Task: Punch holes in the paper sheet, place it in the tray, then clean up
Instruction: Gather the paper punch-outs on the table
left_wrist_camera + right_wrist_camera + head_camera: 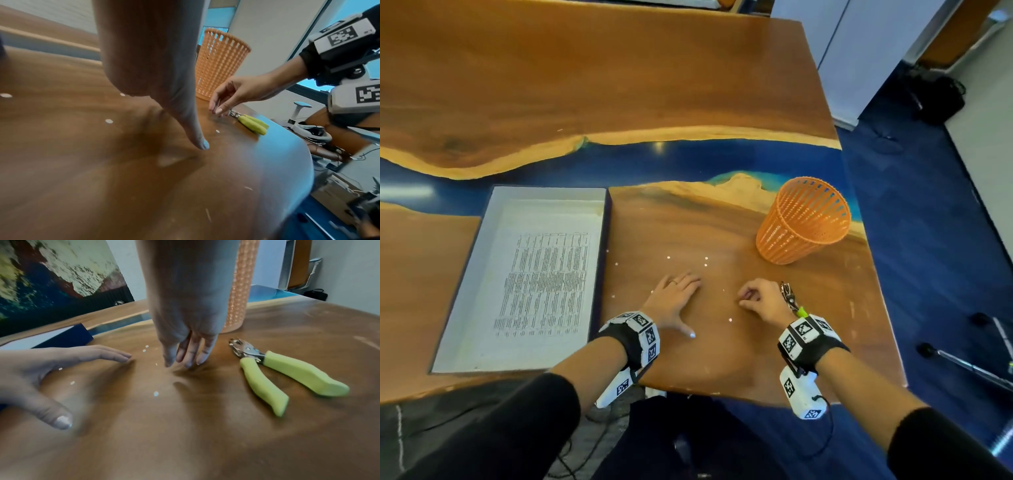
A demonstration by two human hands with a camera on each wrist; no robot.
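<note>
Though hidden overhead, green-handled punch (283, 369) (wrist-view).

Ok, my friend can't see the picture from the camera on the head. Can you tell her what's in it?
Two hands work on a wooden table dotted with tiny white paper dots: the left hand lies flat, the right hand curls its fingertips down. A printed sheet lies in a tray on the left, and an orange basket stands on the right.

Black sleeves (524, 421) are pushed up both forearms. Each wrist wears a black strap (625, 337) carrying white blocks printed with black square code markers, and a white camera housing (803, 394) with a thin black cable hangs below. The left hand (674, 298) has a ring (674, 282) on one finger and pale polished nails
</note>
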